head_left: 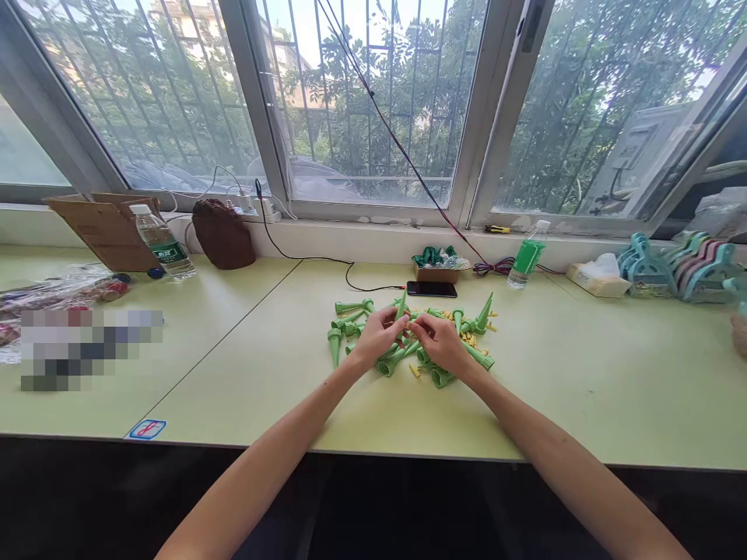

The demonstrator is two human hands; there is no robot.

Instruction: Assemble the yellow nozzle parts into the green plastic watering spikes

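Green plastic cone [401, 305] sits pinched in the person's left hand [378, 337], its narrow tip pointing toward twelve o'clock. The right hand [439, 342] comes in from four o'clock, thumb and fingers drawn close together right beside the left fingertips; from where I stand, I cannot tell whether its grip has something small in it. Around and beneath both hands, more green cones [334, 348] lie loosely heaped on the pale yellow-green desk [250, 373], some with their wide hollow ends toward six o'clock. Small yellow pieces [469, 342] are scattered among them, mostly at three o'clock from the hands, with one on its own [414, 371] near six.

Just beyond the heap, at one o'clock, lies a dark phone [432, 289], and behind it stands a small open box [437, 274] with green stuff inside. A bottle with a green label [527, 257] stands at two o'clock, and a tissue pack [598, 277] lies farther off, between two and three. Toward ten o'clock a brown bag [223, 235] rests near the window wall, another bottle [163, 245] leaning beyond it
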